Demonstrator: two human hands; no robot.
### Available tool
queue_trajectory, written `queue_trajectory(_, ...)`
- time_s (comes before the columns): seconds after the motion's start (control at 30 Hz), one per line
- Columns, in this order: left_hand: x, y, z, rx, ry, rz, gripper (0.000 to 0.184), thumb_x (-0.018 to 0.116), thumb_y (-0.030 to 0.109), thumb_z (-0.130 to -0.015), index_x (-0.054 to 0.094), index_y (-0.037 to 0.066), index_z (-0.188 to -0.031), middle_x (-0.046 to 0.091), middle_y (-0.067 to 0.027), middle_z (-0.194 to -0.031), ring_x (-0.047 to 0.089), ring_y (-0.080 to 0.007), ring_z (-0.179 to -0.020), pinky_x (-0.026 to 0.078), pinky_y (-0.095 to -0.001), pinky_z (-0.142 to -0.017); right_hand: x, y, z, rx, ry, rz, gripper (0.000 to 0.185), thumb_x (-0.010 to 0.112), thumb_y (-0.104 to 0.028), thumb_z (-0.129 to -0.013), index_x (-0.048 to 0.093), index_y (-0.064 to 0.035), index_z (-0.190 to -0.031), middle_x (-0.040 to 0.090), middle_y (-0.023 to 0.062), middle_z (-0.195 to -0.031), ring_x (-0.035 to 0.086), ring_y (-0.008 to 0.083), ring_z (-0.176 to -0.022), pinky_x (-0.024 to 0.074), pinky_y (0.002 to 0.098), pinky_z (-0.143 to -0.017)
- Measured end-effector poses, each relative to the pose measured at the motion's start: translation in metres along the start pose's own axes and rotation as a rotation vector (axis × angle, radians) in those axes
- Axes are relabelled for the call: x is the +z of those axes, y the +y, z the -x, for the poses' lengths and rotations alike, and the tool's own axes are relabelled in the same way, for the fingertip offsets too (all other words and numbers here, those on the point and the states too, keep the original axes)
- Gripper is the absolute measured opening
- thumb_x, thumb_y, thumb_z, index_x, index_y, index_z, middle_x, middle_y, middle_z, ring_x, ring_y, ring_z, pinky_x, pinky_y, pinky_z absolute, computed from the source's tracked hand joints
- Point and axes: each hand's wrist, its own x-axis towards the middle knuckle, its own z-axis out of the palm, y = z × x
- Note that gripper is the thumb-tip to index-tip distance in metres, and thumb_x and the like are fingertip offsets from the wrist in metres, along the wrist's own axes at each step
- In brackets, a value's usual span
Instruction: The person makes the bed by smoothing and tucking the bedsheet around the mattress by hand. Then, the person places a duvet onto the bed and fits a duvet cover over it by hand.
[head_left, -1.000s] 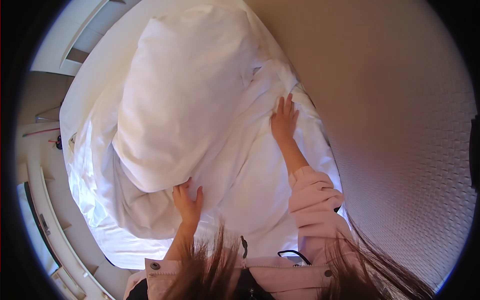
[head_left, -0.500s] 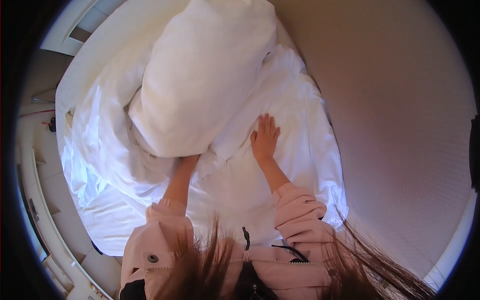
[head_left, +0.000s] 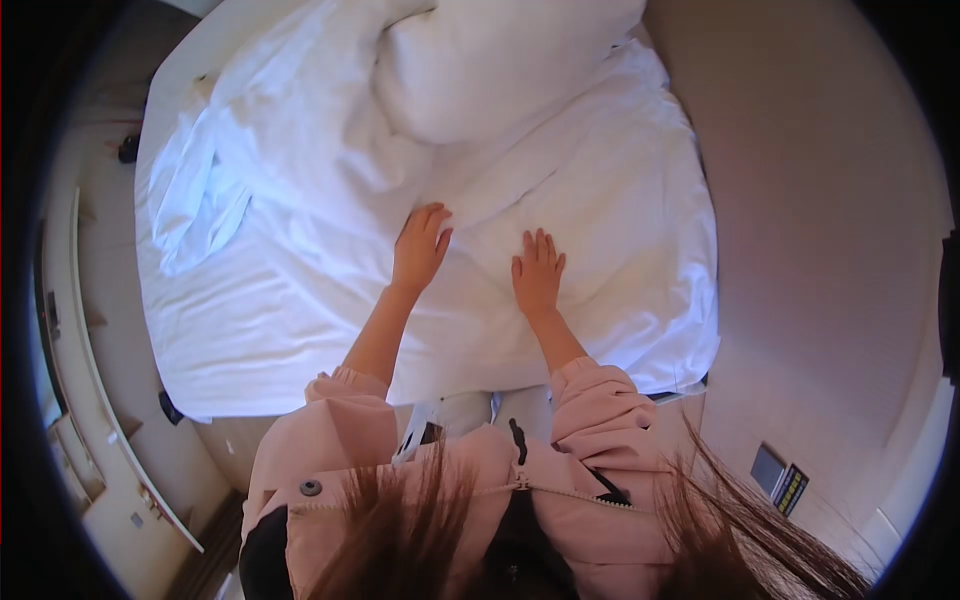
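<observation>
A white duvet point(head_left: 500, 80) lies bunched in a thick, rounded heap over the far part of the bed, and the top of the heap is cut off by the view. White bedding point(head_left: 300, 330) with loose creases spreads from the heap to the bed's near edge. My left hand point(head_left: 420, 250) rests on this cloth just below the heap, thumb apart and fingers slightly bent, gripping nothing visible. Beside it, my right hand point(head_left: 538, 275) lies flat on the bedding with its fingers spread.
A beige wall point(head_left: 830, 220) runs along the right side of the bed. Shelving with a pale edge point(head_left: 105, 370) stands on the left across a strip of floor. Crumpled, bluish-lit cloth point(head_left: 205, 215) lies at the bed's left. A small dark-and-yellow sign point(head_left: 790, 490) is at lower right.
My left hand has come out from under the duvet heap and now rests on top of the bedding. The heap sits farther away in view, and the bed's near edge now shows.
</observation>
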Motion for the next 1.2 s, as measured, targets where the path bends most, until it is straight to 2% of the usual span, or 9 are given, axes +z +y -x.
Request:
queue_trajectory(0.1, -0.028, -0.006, 0.074, 0.059, 0.03, -0.081, 0.028, 0.055, 0.008, -0.071, 0.048, 0.007, -0.098, 0.044, -0.0093, -0.11, 0.04, -0.0265, -0.104, 0.032, -0.0379, -0.086, -0.008, -0.026, 0.037, 0.024, -0.02, -0.042, 0.047, 0.046, -0.023, -0.076, 0.035, -0.0087, -0.12, 0.023, 0.0114, -0.13, 0.022, 0.0254, -0.12, 0.02, 0.0501, -0.093)
queue_trajectory(0.4, 0.023, -0.112, 0.221, -1.093, 0.453, 0.001, 0.071, 0.063, 0.022, -0.067, 0.022, 0.005, -0.123, 0.031, -0.0165, -0.12, 0.037, -0.0297, -0.106, 0.028, -0.0402, -0.089, 0.006, -0.077, 0.13, -0.041, -0.155, 0.011, 0.044, 0.047, -0.021, -0.075, 0.038, -0.01, -0.117, 0.028, 0.0108, -0.127, 0.028, 0.0242, -0.116, 0.0188, 0.0504, -0.093)
queue_trajectory(0.47, 0.022, -0.111, 0.214, -1.438, 0.639, 0.643, 0.076, 0.065, 0.025, -0.065, 0.021, 0.004, -0.123, 0.034, -0.015, -0.117, 0.041, -0.0263, -0.101, 0.033, -0.0389, -0.083, 0.009, -0.083, 0.144, -0.058, -0.146, 0.026, 0.044, 0.047, -0.021, -0.075, 0.038, -0.0098, -0.117, 0.029, 0.0106, -0.126, 0.029, 0.0239, -0.115, 0.0189, 0.0503, -0.093)
queue_trajectory(0.53, 0.008, -0.094, 0.203, -1.499, 0.571, 1.166, 0.072, 0.064, 0.027, -0.067, 0.023, 0.005, -0.122, 0.038, -0.0144, -0.113, 0.042, -0.0242, -0.1, 0.037, -0.0367, -0.079, 0.011, -0.087, 0.156, -0.07, -0.139, 0.038, 0.044, 0.047, -0.021, -0.075, 0.038, -0.0097, -0.117, 0.031, 0.0104, -0.125, 0.03, 0.0236, -0.115, 0.0191, 0.0501, -0.093)
queue_trajectory(0.63, 0.021, -0.1, 0.205, -1.61, 0.428, 1.354, 0.068, 0.061, 0.035, -0.068, 0.028, 0.008, -0.121, 0.041, -0.0112, -0.114, 0.042, -0.0233, -0.101, 0.037, -0.0349, -0.08, 0.005, -0.099, 0.167, -0.112, -0.061, 0.049, 0.044, 0.049, -0.018, -0.073, 0.039, -0.0087, -0.115, 0.033, 0.0102, -0.123, 0.031, 0.0238, -0.114, 0.0196, 0.0501, -0.093)
queue_trajectory(0.83, 0.002, -0.099, 0.207, -1.308, 0.56, 1.996, 0.061, 0.043, 0.053, -0.074, 0.035, 0.012, -0.119, 0.039, -0.0058, -0.121, 0.035, -0.0233, -0.11, 0.027, -0.0372, -0.091, -0.003, -0.134, 0.195, -0.252, 0.046, -0.192, 0.04, 0.05, -0.009, -0.07, 0.043, -0.0071, -0.11, 0.042, 0.01, -0.114, 0.039, 0.0244, -0.105, 0.0263, 0.0467, -0.089)
queue_trajectory(0.97, -0.016, -0.116, 0.211, -1.266, 0.522, 2.04, 0.063, 0.039, 0.055, -0.075, 0.034, 0.01, -0.119, 0.037, -0.006, -0.121, 0.034, -0.0232, -0.111, 0.024, -0.0383, -0.093, 0.053, -0.16, 0.215, -0.086, -0.08, -0.597, 0.028, 0.051, -0.012, -0.072, 0.05, -0.0071, -0.1, 0.051, 0.0066, -0.096, 0.048, 0.0204, -0.087, 0.0376, 0.0321, -0.073)
queue_trajectory(1.03, -0.023, -0.13, 0.207, -1.286, 0.441, 1.907, 0.063, 0.041, 0.053, -0.075, 0.034, 0.008, -0.119, 0.037, -0.0069, -0.121, 0.032, -0.0225, -0.112, 0.023, -0.0388, -0.094, 0.08, -0.178, 0.211, 0.818, -0.547, -1.29, 0.037, 0.052, -0.016, -0.075, 0.044, -0.0098, -0.11, 0.051, 0.0052, -0.102, 0.046, 0.0172, -0.097, 0.0365, 0.0373, -0.076)
queue_trajectory(1.2, -0.049, -0.171, 0.187, -1.202, 0.437, 1.932, 0.059, 0.045, 0.046, -0.077, 0.033, 0.006, -0.118, 0.037, -0.0078, -0.12, 0.033, -0.0237, -0.112, 0.025, -0.0374, -0.094, 0.12, -0.216, 0.172, 1.013, -0.467, -1.762, 0.041, 0.055, -0.018, -0.075, 0.041, -0.0141, -0.113, 0.047, 0.0021, -0.108, 0.045, 0.0166, -0.098, 0.0364, 0.0373, -0.078)
